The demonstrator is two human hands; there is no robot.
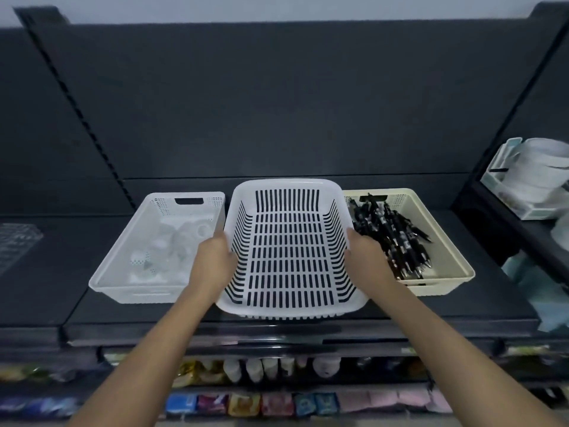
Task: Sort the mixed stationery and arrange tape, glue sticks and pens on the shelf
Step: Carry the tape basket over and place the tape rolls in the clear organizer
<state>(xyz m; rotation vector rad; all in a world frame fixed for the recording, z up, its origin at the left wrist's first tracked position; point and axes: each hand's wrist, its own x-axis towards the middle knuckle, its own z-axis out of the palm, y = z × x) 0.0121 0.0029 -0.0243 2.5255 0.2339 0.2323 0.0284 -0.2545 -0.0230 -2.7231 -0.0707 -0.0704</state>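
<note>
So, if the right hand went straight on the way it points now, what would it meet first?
The white slotted basket: the right hand grips its right rim and points across it. Beyond, probably the shelf's back panel; depth is unclear.

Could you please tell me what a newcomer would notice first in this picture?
The empty white slotted basket, gripped at its sides by the left hand and right hand, dominates the middle of the dark shelf. To its right a cream tray holds a heap of black pens; to its left a white tray holds pale items, too blurred to name.
</note>
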